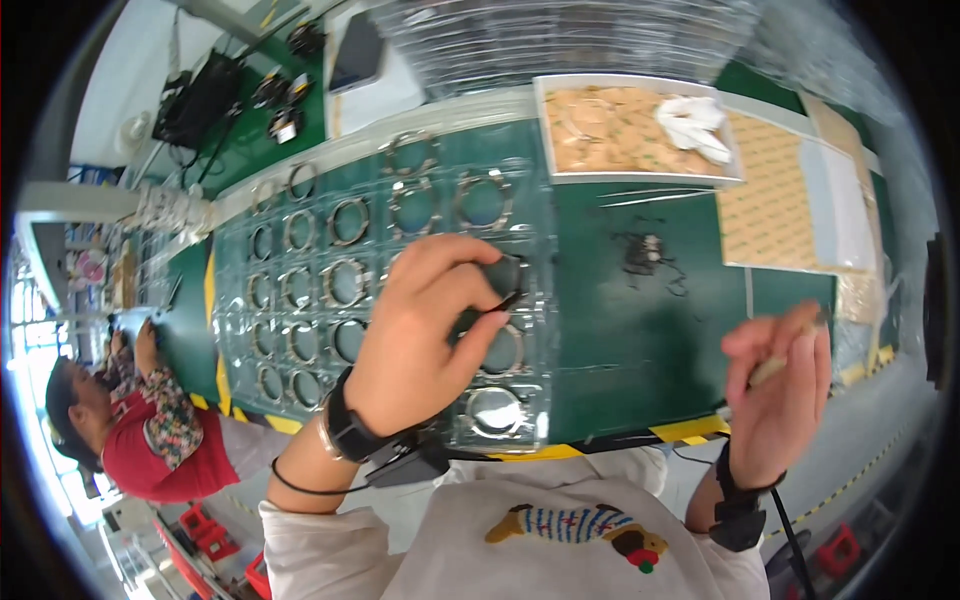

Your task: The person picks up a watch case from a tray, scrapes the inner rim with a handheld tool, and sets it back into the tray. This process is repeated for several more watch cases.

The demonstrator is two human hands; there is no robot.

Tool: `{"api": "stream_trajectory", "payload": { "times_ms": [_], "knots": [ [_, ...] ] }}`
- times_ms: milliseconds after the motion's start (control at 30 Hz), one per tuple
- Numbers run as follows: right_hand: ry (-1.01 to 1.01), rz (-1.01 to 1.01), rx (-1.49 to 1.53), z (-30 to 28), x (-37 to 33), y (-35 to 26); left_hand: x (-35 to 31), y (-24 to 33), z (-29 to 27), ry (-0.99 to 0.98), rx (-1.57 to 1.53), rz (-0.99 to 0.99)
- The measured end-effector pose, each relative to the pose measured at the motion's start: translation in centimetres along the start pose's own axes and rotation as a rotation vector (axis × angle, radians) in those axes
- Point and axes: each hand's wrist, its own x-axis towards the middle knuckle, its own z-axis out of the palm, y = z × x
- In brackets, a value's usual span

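Observation:
A clear plastic tray (545,400) holds several round metal rings (347,222) in rows, like watch cases. Over its right-hand columns, my left hand (425,315) is closed in a pinch. A small dark piece (511,300) shows at its thumb and fingertips, beside one ring (514,272); exactly what it is remains unclear. Off to the right, above the table edge, my right hand (785,385) has its fingers curled around a thin pale stick-like tool (767,371), mostly hidden and slightly blurred.
Small dark parts (648,252) lie on the green mat (610,370) between my hands. Behind stands a white box (640,181) with tan sheets and a crumpled white cloth (693,126). Patterned adhesive sheets (770,205) lie at right. A person in red (165,450) works at far left.

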Motion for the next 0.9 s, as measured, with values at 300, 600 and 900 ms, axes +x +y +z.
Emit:
{"api": "stream_trajectory", "payload": {
  "times_ms": [300, 600, 900],
  "knots": [
    [-0.043, 0.136, 0.249, -0.8, 3.8, 3.5, 1.4, 6.4, 5.4, -0.323, 0.181, 0.120],
    [-0.100, 0.074, 0.223, -1.1, 4.0, 3.4, -0.4, 10.8, 2.2, -0.116, -1.001, 0.041],
    [-0.066, 0.077, 0.170, -0.5, 3.5, 4.0, -0.5, 9.9, 1.9, 0.020, -0.939, -0.144]
  ]
}}
